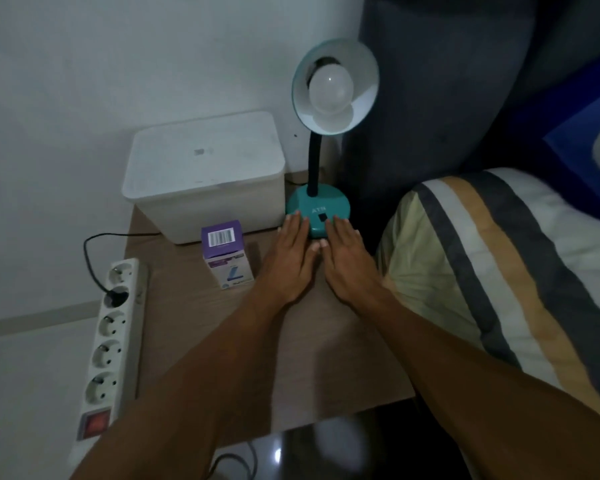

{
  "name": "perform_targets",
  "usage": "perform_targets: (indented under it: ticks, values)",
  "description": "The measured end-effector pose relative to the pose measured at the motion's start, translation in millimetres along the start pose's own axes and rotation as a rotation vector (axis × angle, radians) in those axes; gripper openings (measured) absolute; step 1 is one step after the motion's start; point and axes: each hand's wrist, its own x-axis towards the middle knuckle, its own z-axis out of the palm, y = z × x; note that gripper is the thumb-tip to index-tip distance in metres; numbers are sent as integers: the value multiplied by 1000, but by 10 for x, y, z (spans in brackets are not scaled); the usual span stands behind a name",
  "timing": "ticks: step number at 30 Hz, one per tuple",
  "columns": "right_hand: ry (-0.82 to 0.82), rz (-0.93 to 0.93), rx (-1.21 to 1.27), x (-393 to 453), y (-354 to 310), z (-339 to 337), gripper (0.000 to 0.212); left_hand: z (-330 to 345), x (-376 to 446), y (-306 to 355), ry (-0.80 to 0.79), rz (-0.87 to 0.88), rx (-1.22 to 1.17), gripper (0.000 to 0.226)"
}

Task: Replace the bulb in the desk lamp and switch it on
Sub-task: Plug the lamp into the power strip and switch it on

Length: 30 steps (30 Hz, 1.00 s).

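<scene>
Both flat, the left hand (289,261) and right hand (347,260) touch the lamp (317,210) base, holding nothing. Lamp stands at the desk (319,358) right edge, beside bed (499,271); box (226,252) left.

The round teal plastic base of the desk lamp (317,209) carries pale raised letters that look like "ATN", just above its dark switch. The small purple-and-white cardboard box (226,252) to its left shows a barcode on top; its other print is too blurred to read.
</scene>
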Motion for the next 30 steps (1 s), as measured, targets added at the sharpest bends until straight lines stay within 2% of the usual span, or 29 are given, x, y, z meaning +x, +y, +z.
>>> perform_targets:
  ticks: [4, 13, 19, 30]
  values:
    - [11, -12, 22, 151, 111, 107, 52, 75, 141, -140, -8, 42, 35, 78]
    - [158, -3, 23, 195, 152, 268, 49, 171, 155, -212, 45, 69, 45, 66]
    - [221, -18, -64, 212, 189, 326, 49, 207, 187, -239, 42, 67, 59, 75]
    - [245, -31, -107, 195, 154, 310, 50, 219, 201, -260, 44, 47, 78, 70]
